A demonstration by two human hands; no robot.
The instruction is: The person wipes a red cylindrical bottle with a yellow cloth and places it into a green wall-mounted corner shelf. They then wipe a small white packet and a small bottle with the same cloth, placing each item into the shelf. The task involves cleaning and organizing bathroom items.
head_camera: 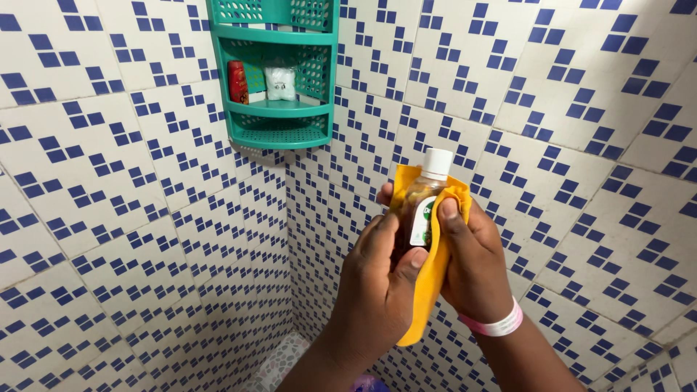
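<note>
Here the left hand (381, 279) grips the brown bottle (420, 210) while the right hand (472, 254), closed on the yellow cloth (428, 290), wipes it; turning the bottle seems due next.

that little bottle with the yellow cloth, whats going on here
A person holds a small clear bottle of brown liquid with a white cap in both hands in a tiled corner. The right hand wraps a yellow cloth around it, thumb on the label; the left hand grips its lower part. A teal plastic corner shelf hangs above.
</note>
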